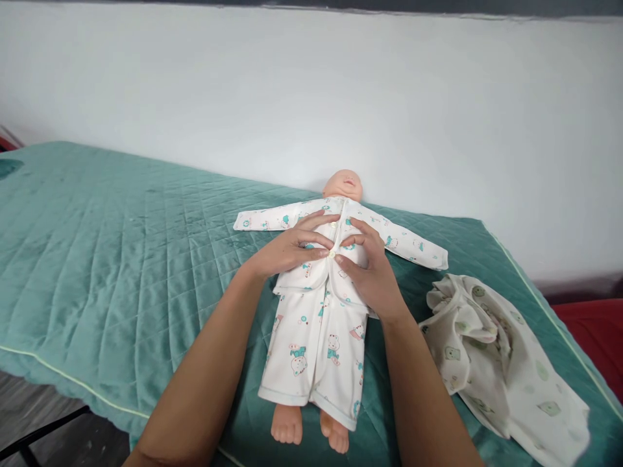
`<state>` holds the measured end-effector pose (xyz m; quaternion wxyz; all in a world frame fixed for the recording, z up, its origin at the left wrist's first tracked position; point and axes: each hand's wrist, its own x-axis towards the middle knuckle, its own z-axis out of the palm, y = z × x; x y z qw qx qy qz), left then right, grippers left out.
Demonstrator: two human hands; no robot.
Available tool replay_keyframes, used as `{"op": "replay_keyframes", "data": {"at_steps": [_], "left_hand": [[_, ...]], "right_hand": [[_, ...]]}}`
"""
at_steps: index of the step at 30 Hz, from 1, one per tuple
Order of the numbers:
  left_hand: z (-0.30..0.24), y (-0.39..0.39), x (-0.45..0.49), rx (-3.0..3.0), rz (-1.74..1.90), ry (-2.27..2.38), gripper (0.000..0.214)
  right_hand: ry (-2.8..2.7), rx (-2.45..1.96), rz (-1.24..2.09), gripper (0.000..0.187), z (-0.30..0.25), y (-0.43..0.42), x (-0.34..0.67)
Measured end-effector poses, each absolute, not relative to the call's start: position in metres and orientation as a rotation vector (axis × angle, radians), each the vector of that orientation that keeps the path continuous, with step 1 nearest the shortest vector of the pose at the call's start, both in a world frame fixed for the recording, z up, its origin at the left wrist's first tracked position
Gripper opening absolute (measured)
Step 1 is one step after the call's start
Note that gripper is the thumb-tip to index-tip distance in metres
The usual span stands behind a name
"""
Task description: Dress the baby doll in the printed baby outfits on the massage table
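Observation:
A baby doll (346, 184) lies on its back, dressed in a white printed baby shirt (304, 275) and matching trousers (292, 357). Both sleeves are spread out sideways, and bare feet show below the trouser legs. My left hand (299, 245) is on the shirt's front, its thumb and forefinger closed at the front edge beside a small pale button. From the other side, my right hand (372, 269) grips the cloth by the same button with thumb and forefinger. The other fingers of both hands rest on the chest. Another button shows higher up the front.
The doll lies on a green quilted cover (121, 259) over a bed or table. A crumpled white printed cloth (525, 383) lies on the right. Behind stands a white wall (219, 91). Something red (594, 331) is beyond the right edge.

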<state>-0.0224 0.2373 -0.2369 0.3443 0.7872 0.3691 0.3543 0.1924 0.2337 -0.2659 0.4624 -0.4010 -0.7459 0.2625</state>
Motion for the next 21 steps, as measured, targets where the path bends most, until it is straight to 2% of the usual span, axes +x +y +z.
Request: {"op": "replay_keyframes", "data": {"at_steps": [21], "left_hand": [[-0.2395, 0.2397, -0.0214, 2.047, 0.920, 0.956, 0.016]], "right_hand": [[-1.799, -1.054, 0.655, 0.016, -0.2641, 0.2318, 0.1880]]}}
